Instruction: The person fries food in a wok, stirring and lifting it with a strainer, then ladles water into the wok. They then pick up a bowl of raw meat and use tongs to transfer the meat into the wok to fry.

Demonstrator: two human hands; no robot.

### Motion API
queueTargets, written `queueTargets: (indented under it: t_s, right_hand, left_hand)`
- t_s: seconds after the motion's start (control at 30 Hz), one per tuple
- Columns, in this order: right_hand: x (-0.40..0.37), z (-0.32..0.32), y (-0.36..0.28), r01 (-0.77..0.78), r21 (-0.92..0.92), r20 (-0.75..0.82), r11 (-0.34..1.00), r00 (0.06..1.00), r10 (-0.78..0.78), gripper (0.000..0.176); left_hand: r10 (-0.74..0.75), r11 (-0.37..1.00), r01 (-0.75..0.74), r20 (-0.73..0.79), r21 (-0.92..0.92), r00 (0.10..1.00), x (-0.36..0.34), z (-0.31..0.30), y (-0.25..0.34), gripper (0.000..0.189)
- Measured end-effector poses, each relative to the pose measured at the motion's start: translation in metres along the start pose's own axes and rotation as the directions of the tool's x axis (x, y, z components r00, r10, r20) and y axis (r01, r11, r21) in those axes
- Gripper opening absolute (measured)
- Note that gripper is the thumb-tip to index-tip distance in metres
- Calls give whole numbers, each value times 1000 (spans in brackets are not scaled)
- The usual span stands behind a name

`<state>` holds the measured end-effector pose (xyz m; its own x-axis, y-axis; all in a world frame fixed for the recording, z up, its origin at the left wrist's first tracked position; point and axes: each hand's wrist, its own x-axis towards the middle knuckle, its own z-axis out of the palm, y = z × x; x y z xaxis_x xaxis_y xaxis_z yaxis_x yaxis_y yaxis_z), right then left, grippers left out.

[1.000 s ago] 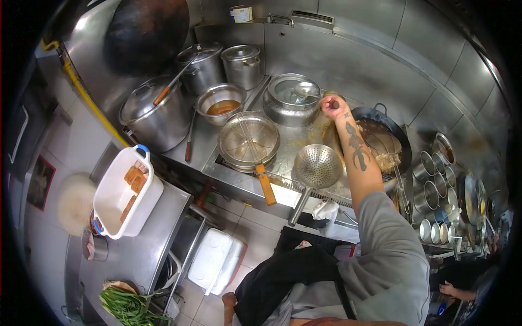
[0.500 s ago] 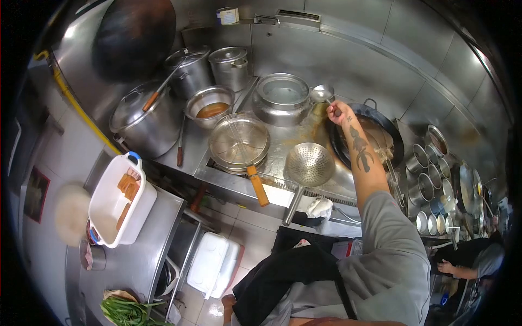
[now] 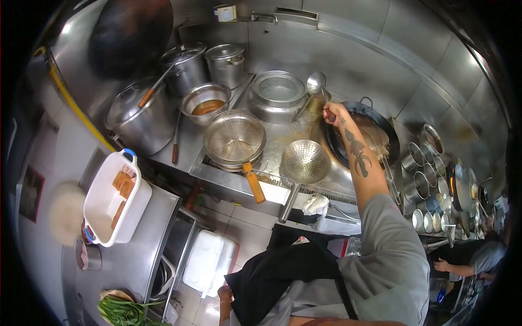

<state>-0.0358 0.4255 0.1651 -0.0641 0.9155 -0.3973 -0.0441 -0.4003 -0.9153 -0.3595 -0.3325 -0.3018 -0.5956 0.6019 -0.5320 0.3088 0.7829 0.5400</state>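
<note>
My right hand (image 3: 333,112) is closed around the handle of a metal ladle (image 3: 316,82). The ladle's bowl is raised just right of a wide steel pot (image 3: 278,108) holding clear liquid. Under my forearm sits a black wok (image 3: 395,142) with brownish liquid, partly hidden by the arm. A perforated strainer (image 3: 306,162) rests on the stove edge, left of the wok. Farther left are round mesh strainers (image 3: 235,136), one with a wooden handle. My left hand (image 3: 225,294) hangs low beside the black apron, its fingers mostly hidden.
Lidded stockpots (image 3: 138,119) and a bowl of brown liquid (image 3: 206,104) stand at the back left. A white tub (image 3: 136,209) with brown blocks sits on the left counter. Steel containers (image 3: 420,185) line the right side. Another person's hand (image 3: 443,265) shows at lower right.
The ladle's bowl has risen and tipped more upright beside the steel pot, and my right hand has turned slightly. The whole view has shifted a little. My left hand stays low.
</note>
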Motion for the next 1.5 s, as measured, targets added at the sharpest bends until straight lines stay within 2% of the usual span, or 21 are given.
queueTargets:
  t_s: [0.03,0.07,0.13,0.2,0.23,0.27,0.3,0.33,0.37,0.4,0.5,0.53,0.6,0.73,0.83,1.03,1.13,1.23,1.33,1.43,1.5]
  right_hand:
    - [5,4,2,21,-37,-29,999,999,-22,13]
    - [5,10,2,29,-86,-26,996,999,-31,14]
    - [6,23,6,45,-181,-18,982,999,-49,17]
    - [-3,38,6,56,-338,-25,939,997,-68,19]
    - [-7,46,7,60,-414,-27,908,997,-78,20]
    - [-3,55,13,64,-386,-44,920,995,-88,21]
    - [-1,64,18,71,-362,-43,929,995,-92,21]
    - [-2,72,22,77,-337,-43,938,994,-97,21]
    - [-1,77,25,82,-311,-44,947,994,-101,21]
    - [8,74,27,97,-383,53,919,995,-83,17]
    - [41,79,39,-82,-7,182,997,980,82,11]
    - [43,79,36,-195,160,274,968,951,146,9]
    - [35,78,25,-430,441,470,788,858,205,7]
    - [7,72,18,-445,535,557,718,825,97,9]
    - [-7,68,17,-450,533,584,716,809,74,8]
    - [-25,47,18,-463,545,616,699,787,41,9]
    - [-28,25,18,-496,530,650,687,759,47,9]
    - [-45,2,12,-465,507,636,726,770,49,11]
    - [-59,-17,7,-351,449,550,822,833,56,10]
    - [-77,-26,0,-240,371,397,897,914,80,10]
    - [-71,-34,0,-191,315,315,930,945,87,10]
  left_hand:
    - [12,998,-8,-59,66,998,1,4,4,26]
    - [94,970,-89,-13,225,995,-2,2,0,27]
    - [242,823,-257,98,506,965,-10,0,-9,29]
    - [4,985,-21,100,170,995,-27,1,-18,26]
    - [-111,994,113,132,-7,985,-33,3,-21,25]
    - [50,973,-68,85,222,995,-37,3,-22,23]
    - [215,866,-227,79,445,974,-44,2,-21,20]
    - [369,684,-352,113,639,922,-49,2,-20,18]
    - [369,681,-348,108,645,923,-53,4,-21,17]
    - [370,677,-344,104,650,923,-55,5,-21,16]
    - [435,694,-374,56,615,899,-64,4,-21,15]
    - [468,702,-394,33,594,883,-64,4,-20,14]
    - [462,690,-394,50,607,886,-59,4,-20,17]
    - [568,605,-461,54,649,821,-46,1,-20,21]
    - [514,553,-465,156,692,843,-34,-3,-19,21]
    - [525,493,-508,223,707,821,-18,-10,-11,21]
    - [498,517,-520,255,680,829,-7,-10,-14,19]
    - [560,457,-527,228,717,796,-1,-11,-14,15]
    - [259,578,-423,335,698,906,13,-10,-13,12]
    - [163,568,-337,299,751,940,22,-6,-12,16]
    - [-22,690,-204,301,695,953,28,-5,-4,20]
